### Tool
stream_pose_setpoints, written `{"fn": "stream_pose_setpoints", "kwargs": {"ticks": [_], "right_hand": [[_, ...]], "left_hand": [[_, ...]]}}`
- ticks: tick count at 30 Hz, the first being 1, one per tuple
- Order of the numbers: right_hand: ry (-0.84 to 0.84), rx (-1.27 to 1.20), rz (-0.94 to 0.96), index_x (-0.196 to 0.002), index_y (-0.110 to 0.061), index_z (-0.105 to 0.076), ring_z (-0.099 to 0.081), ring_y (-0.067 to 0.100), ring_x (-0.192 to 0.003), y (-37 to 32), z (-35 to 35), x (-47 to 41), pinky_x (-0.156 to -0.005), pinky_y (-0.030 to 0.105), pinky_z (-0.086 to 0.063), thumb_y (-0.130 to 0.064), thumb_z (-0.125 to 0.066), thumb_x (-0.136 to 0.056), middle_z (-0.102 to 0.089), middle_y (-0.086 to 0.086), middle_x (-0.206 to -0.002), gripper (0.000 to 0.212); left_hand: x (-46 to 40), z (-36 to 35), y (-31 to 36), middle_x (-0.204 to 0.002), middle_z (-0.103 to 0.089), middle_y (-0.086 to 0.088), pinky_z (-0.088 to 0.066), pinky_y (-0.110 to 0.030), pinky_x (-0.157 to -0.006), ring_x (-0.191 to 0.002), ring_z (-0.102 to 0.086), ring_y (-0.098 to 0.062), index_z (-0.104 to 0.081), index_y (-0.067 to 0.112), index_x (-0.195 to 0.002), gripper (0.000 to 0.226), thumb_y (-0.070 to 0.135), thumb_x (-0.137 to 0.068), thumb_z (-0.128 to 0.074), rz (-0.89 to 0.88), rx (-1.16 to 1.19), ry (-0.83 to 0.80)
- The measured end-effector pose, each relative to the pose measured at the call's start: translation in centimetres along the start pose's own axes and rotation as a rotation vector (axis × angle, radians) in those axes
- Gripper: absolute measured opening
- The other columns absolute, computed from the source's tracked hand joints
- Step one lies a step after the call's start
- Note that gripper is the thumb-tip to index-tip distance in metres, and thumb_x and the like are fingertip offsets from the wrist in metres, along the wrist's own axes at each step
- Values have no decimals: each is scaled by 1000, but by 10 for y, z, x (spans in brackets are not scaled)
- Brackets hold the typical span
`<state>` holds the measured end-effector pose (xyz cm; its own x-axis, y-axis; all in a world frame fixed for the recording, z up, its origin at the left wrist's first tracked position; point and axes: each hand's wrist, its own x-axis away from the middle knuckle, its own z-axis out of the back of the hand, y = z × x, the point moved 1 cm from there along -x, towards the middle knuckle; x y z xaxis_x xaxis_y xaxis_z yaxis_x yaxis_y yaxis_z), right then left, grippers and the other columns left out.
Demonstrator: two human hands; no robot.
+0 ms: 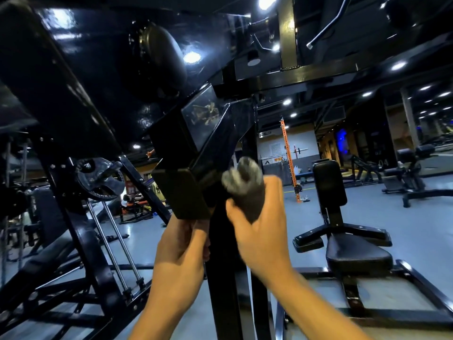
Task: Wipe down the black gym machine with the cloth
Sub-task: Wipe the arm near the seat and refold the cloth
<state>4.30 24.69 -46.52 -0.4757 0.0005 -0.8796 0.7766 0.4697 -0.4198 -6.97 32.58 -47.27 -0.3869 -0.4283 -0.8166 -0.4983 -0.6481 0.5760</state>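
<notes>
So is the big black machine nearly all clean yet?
Hard to say what's done; nothing shows a clearly cleaned part. Right now the right hand grips the bunched grey cloth beside the upright post, while the left hand holds the black pad. The smudged panel above still looks dirty.

1. The left hand (182, 244) sits near the frame's centre, its bare forearm running down toward 6 o'clock; fingers curl upward, gripping the lower edge of a flat black padded block (181, 192).
2. The right hand (259, 229) lies at its 3 o'clock side, forearm stretching toward 5 o'clock, fingers wrapped around a bunched grey cloth (245, 185) that pokes out toward 12 o'clock.
</notes>
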Motion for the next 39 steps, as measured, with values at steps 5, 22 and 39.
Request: {"fn": "stream_pose_setpoints", "kwargs": {"ticks": [5,22,39], "right_hand": [[-178,-8,30,-110,-34,-46,-59,23,-100,1,12,43,-78,35,-53,-27,-73,-82,-52,-3,-112,40],[-183,54,-251,-107,-26,-50,-60,9,-89,33,25,84,-69,12,-46,-28,-72,-94,-59,-1,-102,25],[-194,205,-921,-108,-25,-50,-63,6,-88,85,40,202,-63,14,-49,-37,-71,-94,-63,-1,-102,28]], "left_hand": [[2,-4,-3,-71,-66,12,-46,-13,-57,-62,-58,0,-68,13,-111,18,14,-102,-52,5,17,16],[2,-8,-3,-76,-58,6,-44,-30,-61,-67,-52,-14,-60,12,-109,11,9,-106,-50,-55,-30,47],[23,1,-19,-86,-55,-8,-52,-36,-75,-78,-56,-21,-55,10,-111,8,12,-107,-49,8,-30,-47]]}}
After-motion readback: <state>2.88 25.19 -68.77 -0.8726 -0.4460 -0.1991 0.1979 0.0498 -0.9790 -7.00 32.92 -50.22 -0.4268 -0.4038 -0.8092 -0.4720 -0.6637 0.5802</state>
